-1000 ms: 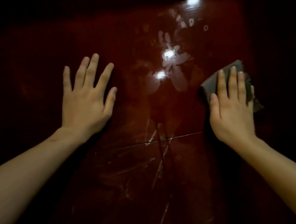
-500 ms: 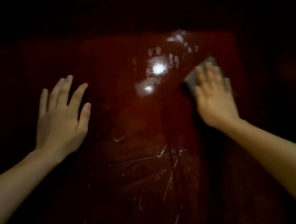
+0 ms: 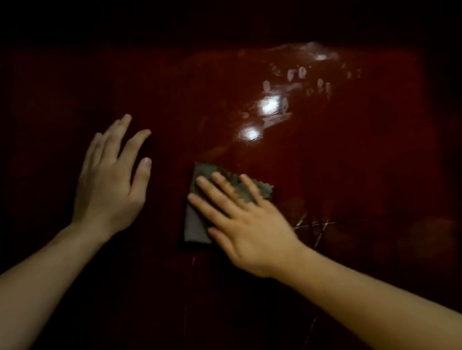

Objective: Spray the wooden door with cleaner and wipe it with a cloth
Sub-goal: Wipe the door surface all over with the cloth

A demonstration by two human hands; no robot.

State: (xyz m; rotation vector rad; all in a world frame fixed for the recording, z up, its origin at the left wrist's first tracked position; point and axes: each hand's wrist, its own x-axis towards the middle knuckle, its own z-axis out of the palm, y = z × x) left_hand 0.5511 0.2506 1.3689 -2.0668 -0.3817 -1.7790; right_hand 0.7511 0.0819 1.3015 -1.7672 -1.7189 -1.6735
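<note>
Wooden door point(image 3: 326, 160): edges lost in darkness. Right hand point(image 3: 249, 226) presses cloth point(image 3: 197, 218) flat, partly covering it; left hand point(image 3: 109, 190) spread, empty.

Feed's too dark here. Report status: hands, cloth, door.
Left hand open against door. Right hand presses grey cloth to door, fingers straight. Finger smudges show upper right. Nothing in the way.

dark red door point(image 3: 341, 158), wide unobstructed stretch up and right of the cloth point(image 3: 195, 223), left hand point(image 3: 112, 189) spread against the panel near the cloth's left edge, narrow gap between them, right hand point(image 3: 249, 226) pressing flat over the cloth
</note>
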